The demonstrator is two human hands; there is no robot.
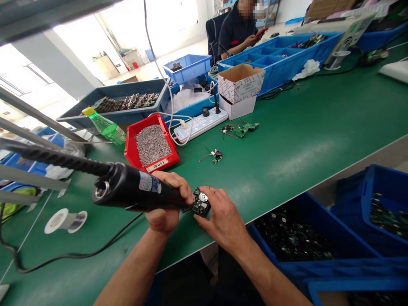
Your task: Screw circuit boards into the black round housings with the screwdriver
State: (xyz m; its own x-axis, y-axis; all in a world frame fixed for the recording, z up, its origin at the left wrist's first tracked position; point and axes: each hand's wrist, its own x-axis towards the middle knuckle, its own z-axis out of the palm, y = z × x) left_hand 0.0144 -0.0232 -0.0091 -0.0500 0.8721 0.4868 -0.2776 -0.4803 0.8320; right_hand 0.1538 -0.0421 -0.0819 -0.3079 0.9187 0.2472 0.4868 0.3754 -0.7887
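Head view shows the left hand (164,220) wrapped around a black electric screwdriver (127,187), its front end at a small dark circuit-board assembly (201,208). Thumb and fingers of the right hand (225,216) grip that assembly at the green tabletop's (287,148) near edge. Beyond, a red bin (174,160) of silver screws (153,144) sits beside a white power strip (199,126).

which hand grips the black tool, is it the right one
No, the left hand grips the black tool, while the right hand holds the small dark assembly.
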